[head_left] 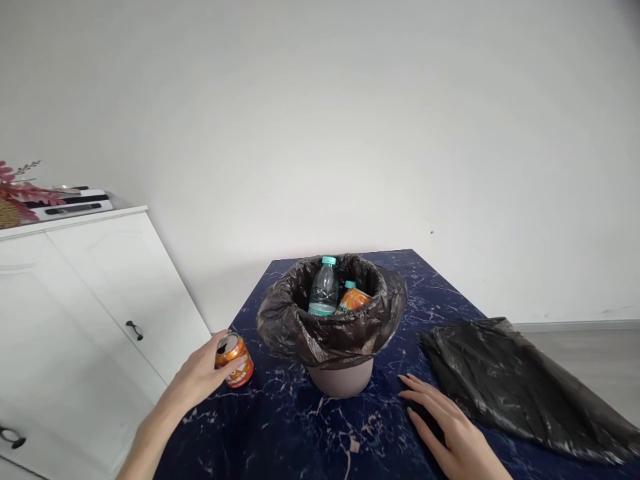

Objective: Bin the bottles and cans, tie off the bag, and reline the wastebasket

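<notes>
Left hand [209, 367] grips an upright orange can [235, 360], opening up, left of the black-lined bin [341, 380] holding two bottles; the right hand [447, 423] rests spread, empty, on the surface [300, 440].

Cans, one: the orange can [240, 367]. Bins, one [341, 381]. Black bags, two — the liner [280, 320] and the loose bag [510, 383]. Clear bottles, one [325, 290], standing with one orange-labelled item [355, 299]; teal caps between them — two [329, 261]. Tables, one [280, 427]. White cabinets, one [105, 280], on which two dark handles [135, 330] showed. The pink sprigs [37, 193] were too cropped for a sure count.
</notes>
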`<state>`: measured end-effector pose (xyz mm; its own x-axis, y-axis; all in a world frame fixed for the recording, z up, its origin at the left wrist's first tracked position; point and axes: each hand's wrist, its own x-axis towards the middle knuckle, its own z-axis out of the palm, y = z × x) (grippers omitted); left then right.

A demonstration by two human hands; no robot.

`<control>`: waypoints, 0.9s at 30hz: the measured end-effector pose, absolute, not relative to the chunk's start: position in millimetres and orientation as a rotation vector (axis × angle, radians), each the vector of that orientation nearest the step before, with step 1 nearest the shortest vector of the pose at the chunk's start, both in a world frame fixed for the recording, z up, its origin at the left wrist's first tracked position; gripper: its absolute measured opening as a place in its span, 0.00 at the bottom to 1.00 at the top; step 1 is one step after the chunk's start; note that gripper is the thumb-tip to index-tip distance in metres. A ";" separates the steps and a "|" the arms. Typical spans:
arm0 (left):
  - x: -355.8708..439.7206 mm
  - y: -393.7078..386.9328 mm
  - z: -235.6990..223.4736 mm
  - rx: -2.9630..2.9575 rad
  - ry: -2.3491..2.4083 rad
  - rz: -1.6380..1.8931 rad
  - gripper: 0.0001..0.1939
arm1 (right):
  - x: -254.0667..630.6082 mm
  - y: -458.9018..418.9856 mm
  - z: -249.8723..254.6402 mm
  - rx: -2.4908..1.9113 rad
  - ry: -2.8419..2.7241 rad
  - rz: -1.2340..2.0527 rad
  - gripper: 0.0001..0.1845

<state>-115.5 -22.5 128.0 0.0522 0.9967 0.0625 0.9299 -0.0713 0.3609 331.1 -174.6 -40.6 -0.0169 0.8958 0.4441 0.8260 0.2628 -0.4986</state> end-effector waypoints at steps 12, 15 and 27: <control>-14.8 -69.9 262.0 2.115 1.378 1.687 0.34 | 331.9 -174.1 -43.7 -1.581 -1.837 0.143 0.19; 21.7 -70.6 288.1 2.316 1.169 1.475 0.32 | 331.6 -174.0 -42.6 -1.572 -1.832 0.153 0.18; 87.6 -35.0 294.5 2.849 1.057 0.195 0.40 | 331.7 -173.7 -40.0 -1.587 -1.811 0.227 0.20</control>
<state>87.6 -35.0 294.5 0.7512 0.6544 0.0863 0.6420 -0.7548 0.1347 331.7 -173.7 -40.0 0.0034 0.9218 0.3877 0.7974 0.2314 -0.5573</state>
